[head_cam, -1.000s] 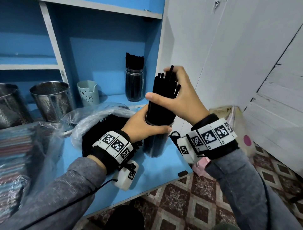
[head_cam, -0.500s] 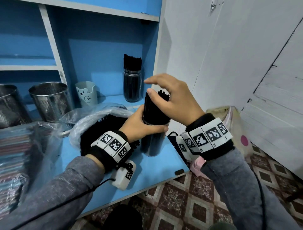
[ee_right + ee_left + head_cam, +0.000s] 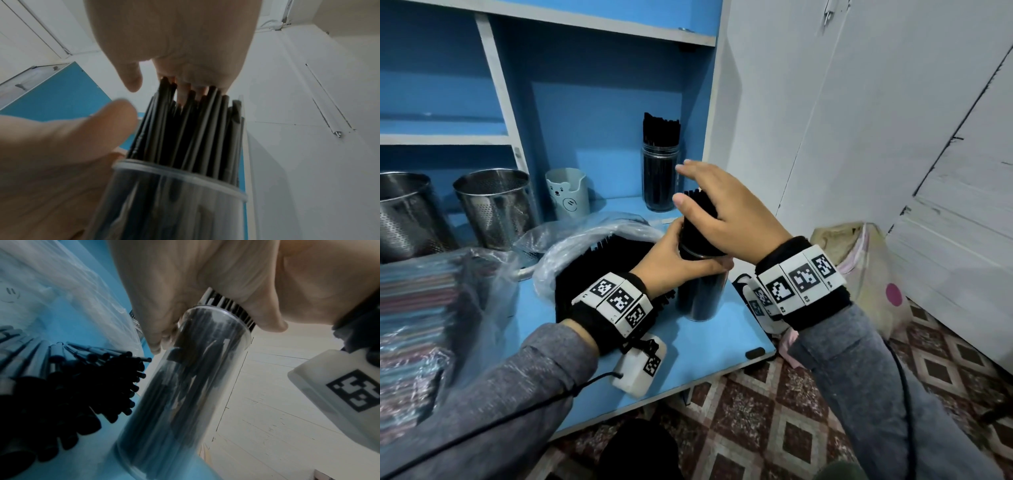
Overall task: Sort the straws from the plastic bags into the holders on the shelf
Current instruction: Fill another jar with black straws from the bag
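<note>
The left hand (image 3: 671,260) gripped the rim of a clear jar (image 3: 700,298) at frame centre, standing on the blue shelf (image 3: 709,346). The right hand (image 3: 726,212) lay flat, fingers extended, pressing on the black straws (image 3: 697,219) in the jar. Left of it lay a plastic bag (image 3: 585,236) of black straws; a second filled jar (image 3: 659,178) stood behind.

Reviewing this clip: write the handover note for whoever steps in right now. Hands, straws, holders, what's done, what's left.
Left hand grips the clear jar at its rim, on the blue shelf.
Right hand open, flat over the black straws standing in that jar.
Done: second jar at the back holds black straws.
Left: black straws in the plastic bag, colored straws bag; two steel holders and bear cup show no straws.
</note>
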{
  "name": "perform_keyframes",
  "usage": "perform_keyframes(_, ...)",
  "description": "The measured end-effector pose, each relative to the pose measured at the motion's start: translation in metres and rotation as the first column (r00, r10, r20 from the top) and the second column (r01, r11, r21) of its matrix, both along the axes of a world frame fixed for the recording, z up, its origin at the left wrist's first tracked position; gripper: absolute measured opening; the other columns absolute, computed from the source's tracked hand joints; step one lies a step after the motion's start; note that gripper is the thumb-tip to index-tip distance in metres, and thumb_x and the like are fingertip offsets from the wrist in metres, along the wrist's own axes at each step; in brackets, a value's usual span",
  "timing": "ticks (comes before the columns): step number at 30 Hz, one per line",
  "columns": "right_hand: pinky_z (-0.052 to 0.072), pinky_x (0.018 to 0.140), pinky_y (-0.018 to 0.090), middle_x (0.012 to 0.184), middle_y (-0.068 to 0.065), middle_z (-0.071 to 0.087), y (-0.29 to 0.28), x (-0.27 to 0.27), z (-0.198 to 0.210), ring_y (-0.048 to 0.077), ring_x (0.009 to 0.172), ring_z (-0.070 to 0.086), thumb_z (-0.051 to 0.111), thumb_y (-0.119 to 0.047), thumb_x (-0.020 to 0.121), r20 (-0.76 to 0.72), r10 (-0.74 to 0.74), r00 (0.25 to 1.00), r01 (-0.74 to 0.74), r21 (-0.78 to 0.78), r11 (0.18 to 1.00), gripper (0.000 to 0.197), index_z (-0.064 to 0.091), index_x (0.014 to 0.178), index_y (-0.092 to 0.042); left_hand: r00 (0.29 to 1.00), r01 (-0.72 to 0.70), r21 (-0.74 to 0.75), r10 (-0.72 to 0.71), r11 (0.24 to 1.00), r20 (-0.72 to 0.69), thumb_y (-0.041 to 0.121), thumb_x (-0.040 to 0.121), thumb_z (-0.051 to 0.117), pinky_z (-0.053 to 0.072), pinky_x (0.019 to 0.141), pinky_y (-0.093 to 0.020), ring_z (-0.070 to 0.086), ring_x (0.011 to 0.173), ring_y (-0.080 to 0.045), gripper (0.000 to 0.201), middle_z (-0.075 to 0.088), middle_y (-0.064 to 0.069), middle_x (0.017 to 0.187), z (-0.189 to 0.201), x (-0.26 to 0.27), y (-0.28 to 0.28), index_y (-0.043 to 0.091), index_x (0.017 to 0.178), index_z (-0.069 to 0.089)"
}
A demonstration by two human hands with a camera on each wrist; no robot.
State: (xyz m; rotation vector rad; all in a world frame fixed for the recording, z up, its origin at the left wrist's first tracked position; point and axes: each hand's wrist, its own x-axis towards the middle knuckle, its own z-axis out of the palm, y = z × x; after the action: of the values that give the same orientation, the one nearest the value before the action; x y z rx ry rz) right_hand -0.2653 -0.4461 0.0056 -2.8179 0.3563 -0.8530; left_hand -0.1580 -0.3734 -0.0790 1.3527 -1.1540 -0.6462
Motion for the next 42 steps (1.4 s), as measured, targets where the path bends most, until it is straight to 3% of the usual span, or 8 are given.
perform_keyframes(6,0.032,0.111,0.028,0.147,0.000,0.047,0.014,0.003,0.002,0.013,0.136,0.041,0.047,-0.041,0.100,0.003,-0.024,1.000,0.024,-0.013,1.000,0.052,0.043,0.143,-0.013,0.996,-0.084,-0.008,0.084,0.996,0.005,0.043,0.074,0.075,0.037,0.114,-0.035,0.047,0.133,-0.014,0.078,0.052,-0.006,0.140,0.006,0.019,0.020,0.010,0.137,0.042)
perform_keyframes(10,0.045,0.098,0.030,0.117,0.009,0.060,0.037,0.014,0.004,0.019,0.110,0.057,0.061,-0.015,0.093,0.474,0.152,0.867,-0.141,-0.061,0.988,0.033,0.056,0.122,0.001,0.916,-0.393,-0.179,0.401,0.902,0.008,0.013,0.096,0.057,0.045,0.094,-0.026,0.059,0.100,-0.006,0.016,0.063,0.002,0.108,0.014,0.048,0.043,0.025,0.107,0.056)
perform_keyframes(13,0.050,0.082,0.028,0.095,0.005,0.059,0.059,0.034,-0.002,0.016,0.086,0.059,0.062,-0.008,0.087,0.562,0.208,0.801,-0.261,0.014,0.965,0.021,0.057,0.106,-0.001,0.813,-0.562,-0.241,0.583,0.791,0.018,-0.002,0.086,0.046,0.043,0.084,-0.020,0.058,0.085,-0.001,0.036,0.061,0.013,0.091,0.016,0.076,0.066,0.033,0.086,0.056)
perform_keyframes(19,0.051,0.081,0.039,0.088,0.006,0.067,0.073,0.084,-0.044,0.022,0.080,0.062,0.064,-0.021,0.088,-0.020,0.154,0.988,-0.139,0.333,0.933,0.015,0.063,0.095,-0.007,0.730,-0.667,0.055,0.638,0.743,0.244,0.028,0.064,0.050,0.050,0.086,-0.040,0.060,0.083,-0.034,0.017,0.064,-0.009,0.083,0.002,0.108,0.103,0.035,0.072,0.063)
perform_keyframes(24,0.048,0.095,0.037,0.124,0.008,0.063,0.079,0.108,-0.084,0.028,0.114,0.059,0.059,-0.055,0.087,-0.612,-0.003,0.791,0.152,0.191,0.970,0.055,0.056,0.124,-0.015,0.801,-0.586,0.255,0.503,0.769,0.324,0.016,0.080,0.067,0.049,0.098,-0.036,0.060,0.105,-0.032,0.025,0.061,-0.018,0.116,-0.018,0.118,0.111,0.040,0.081,0.063)
perform_keyframes(28,0.046,0.099,0.042,0.136,0.019,0.044,0.091,0.124,-0.100,0.040,0.118,0.053,0.065,-0.056,0.082,-0.658,-0.066,0.750,0.225,0.160,0.961,0.076,0.035,0.143,-0.021,0.854,-0.508,0.190,0.461,0.840,0.243,-0.006,0.087,0.061,0.043,0.056,-0.002,0.055,0.066,0.005,0.034,0.062,-0.002,0.104,-0.026,0.120,0.113,0.028,0.086,0.061)
perform_keyframes(34,0.046,0.101,0.044,0.133,0.017,0.032,0.093,0.133,-0.101,0.045,0.111,0.053,0.064,-0.031,0.088,-0.676,-0.057,0.735,0.255,0.198,0.947,0.064,0.032,0.143,-0.040,0.874,-0.474,0.135,0.446,0.870,0.195,-0.008,0.089,0.059,0.041,0.056,0.000,0.051,0.074,0.002,0.027,0.059,-0.001,0.113,-0.024,0.123,0.116,0.017,0.099,0.063)
perform_keyframes(42,0.044,0.102,0.035,0.127,0.012,0.053,0.080,0.133,-0.100,0.031,0.113,0.056,0.055,-0.005,0.088,-0.565,-0.022,0.824,0.215,0.276,0.937,0.042,0.060,0.122,-0.030,0.880,-0.463,0.138,0.435,0.876,0.191,-0.010,0.089,0.056,0.042,0.060,-0.007,0.052,0.076,-0.007,0.034,0.060,-0.004,0.122,-0.023,0.126,0.118,0.021,0.099,0.064)
